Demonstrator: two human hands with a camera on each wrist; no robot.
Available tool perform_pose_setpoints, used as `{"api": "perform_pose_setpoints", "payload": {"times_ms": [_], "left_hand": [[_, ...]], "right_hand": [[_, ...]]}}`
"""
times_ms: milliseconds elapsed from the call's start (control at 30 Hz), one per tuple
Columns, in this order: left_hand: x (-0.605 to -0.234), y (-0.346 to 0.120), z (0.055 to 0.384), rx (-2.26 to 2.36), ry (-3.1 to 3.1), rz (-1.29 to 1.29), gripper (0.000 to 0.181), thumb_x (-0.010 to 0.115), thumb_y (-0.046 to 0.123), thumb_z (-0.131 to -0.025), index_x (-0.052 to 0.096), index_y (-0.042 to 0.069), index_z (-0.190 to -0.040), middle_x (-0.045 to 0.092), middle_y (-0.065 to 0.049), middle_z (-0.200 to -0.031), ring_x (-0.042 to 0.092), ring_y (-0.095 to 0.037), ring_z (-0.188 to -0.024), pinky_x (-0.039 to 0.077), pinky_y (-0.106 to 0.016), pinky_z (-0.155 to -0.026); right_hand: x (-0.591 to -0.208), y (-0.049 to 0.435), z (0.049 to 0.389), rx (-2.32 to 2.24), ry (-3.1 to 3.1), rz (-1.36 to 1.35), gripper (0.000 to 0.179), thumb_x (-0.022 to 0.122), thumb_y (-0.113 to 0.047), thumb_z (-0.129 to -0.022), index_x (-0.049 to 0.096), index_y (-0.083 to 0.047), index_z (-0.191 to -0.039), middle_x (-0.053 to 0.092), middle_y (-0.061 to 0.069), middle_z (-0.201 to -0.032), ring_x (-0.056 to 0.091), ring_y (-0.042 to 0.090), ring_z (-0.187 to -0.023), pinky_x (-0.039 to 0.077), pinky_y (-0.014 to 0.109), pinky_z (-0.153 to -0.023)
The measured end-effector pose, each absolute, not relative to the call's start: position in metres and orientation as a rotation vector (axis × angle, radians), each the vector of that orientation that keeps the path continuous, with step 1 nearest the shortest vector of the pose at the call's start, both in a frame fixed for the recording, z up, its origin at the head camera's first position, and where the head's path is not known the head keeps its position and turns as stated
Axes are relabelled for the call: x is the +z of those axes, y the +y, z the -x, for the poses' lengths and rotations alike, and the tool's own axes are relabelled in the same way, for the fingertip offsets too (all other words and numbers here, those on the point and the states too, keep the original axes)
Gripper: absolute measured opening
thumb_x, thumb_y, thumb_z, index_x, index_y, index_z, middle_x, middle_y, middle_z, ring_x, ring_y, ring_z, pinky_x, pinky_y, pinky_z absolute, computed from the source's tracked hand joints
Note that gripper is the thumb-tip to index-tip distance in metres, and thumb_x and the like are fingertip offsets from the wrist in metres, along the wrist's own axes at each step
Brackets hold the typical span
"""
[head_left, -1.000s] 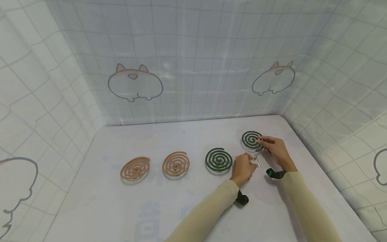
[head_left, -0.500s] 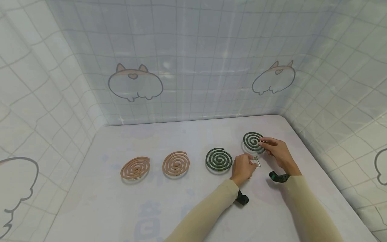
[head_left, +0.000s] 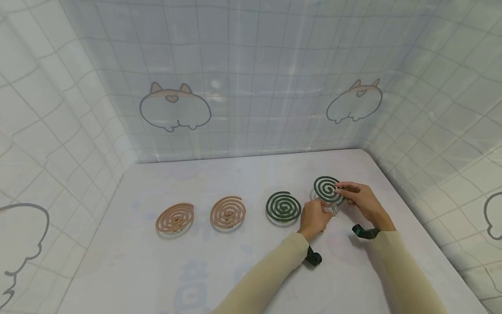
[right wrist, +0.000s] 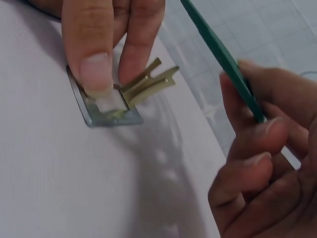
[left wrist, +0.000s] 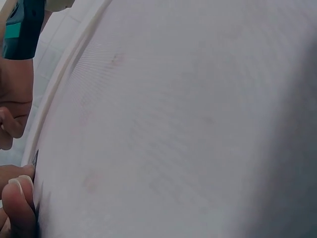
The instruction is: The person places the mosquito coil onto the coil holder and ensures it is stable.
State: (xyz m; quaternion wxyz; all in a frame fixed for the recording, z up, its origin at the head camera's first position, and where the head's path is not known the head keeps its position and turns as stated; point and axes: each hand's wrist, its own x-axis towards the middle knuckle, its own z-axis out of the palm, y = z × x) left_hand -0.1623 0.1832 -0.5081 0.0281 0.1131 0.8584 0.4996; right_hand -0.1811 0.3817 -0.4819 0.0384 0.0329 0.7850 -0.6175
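A small metal mosquito coil stand (head_left: 334, 211) lies on the table, its split prongs rising at a slant in the right wrist view. My left hand (head_left: 313, 217) holds it there, the thumb pressed on its flat square base (right wrist: 114, 119) and a finger behind the prongs. Just above and behind, my right hand (head_left: 364, 200) pinches the right edge of a green mosquito coil (head_left: 328, 189) between thumb and fingers. The right wrist view catches this coil (right wrist: 223, 55) edge-on, tilted and apart from the prongs. Mostly fingertips (left wrist: 20, 203) show of the left hand in its own wrist view.
Left of my left hand, a second green coil (head_left: 284, 207) sits raised a little off the white table (head_left: 137, 266). Two tan coils (head_left: 228, 213) stand farther left, with bits of metal visible beneath them. Tiled-pattern walls (head_left: 251, 109) enclose the back and sides.
The right hand has brought the green coil nearer to me, down toward the stand, and the coil now overlaps the left fingertips in view. My left hand has stayed in place.
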Motion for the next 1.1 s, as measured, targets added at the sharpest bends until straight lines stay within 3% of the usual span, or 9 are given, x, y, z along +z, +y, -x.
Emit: {"api": "perform_pose_setpoints", "payload": {"times_ms": [100,267,733,933,1100], "left_hand": [[-0.509,0.183,0.163,1.534,2.659,-0.365,0.011,0.081,0.012,-0.087,0.071,0.008,-0.084,0.056,0.013,-0.057,0.045,-0.002,-0.028,0.04,-0.018,-0.037],[-0.509,0.182,0.164,1.486,2.707,-0.399,0.032,0.082,0.014,-0.086,0.061,0.014,-0.062,0.047,0.011,-0.04,0.043,-0.002,-0.026,0.038,-0.017,-0.036],[-0.512,0.183,0.163,1.518,2.691,-0.401,0.033,0.081,0.012,-0.087,0.057,0.018,-0.064,0.048,0.012,-0.044,0.044,-0.002,-0.028,0.038,-0.018,-0.036],[-0.512,0.183,0.162,1.525,2.683,-0.385,0.031,0.083,0.013,-0.086,0.059,0.016,-0.067,0.049,0.013,-0.046,0.044,-0.002,-0.027,0.038,-0.018,-0.034],[-0.511,0.182,0.162,1.497,2.736,-0.406,0.031,0.083,0.014,-0.085,0.059,0.017,-0.066,0.048,0.014,-0.046,0.042,0.0,-0.029,0.039,-0.015,-0.041]], "right_hand": [[-0.483,0.385,0.179,-1.876,2.391,-0.049,0.042,0.077,-0.025,-0.095,0.068,-0.001,-0.128,0.064,-0.004,-0.094,0.047,0.012,-0.065,0.042,0.033,-0.056],[-0.485,0.392,0.177,-1.849,2.346,0.017,0.038,0.076,-0.023,-0.096,0.067,-0.001,-0.126,0.065,-0.003,-0.096,0.048,0.012,-0.065,0.043,0.032,-0.057],[-0.49,0.402,0.174,-1.807,2.272,0.113,0.035,0.069,-0.021,-0.101,0.062,-0.004,-0.131,0.065,-0.003,-0.109,0.049,0.015,-0.074,0.047,0.033,-0.061],[-0.491,0.398,0.174,-1.773,2.269,0.176,0.042,0.063,-0.019,-0.104,0.048,-0.013,-0.143,0.064,0.001,-0.12,0.057,0.014,-0.087,0.05,0.032,-0.066],[-0.492,0.394,0.174,-1.808,2.207,0.199,0.044,0.057,-0.02,-0.108,0.036,-0.018,-0.147,0.061,0.008,-0.119,0.059,0.016,-0.078,0.052,0.032,-0.067]]}}
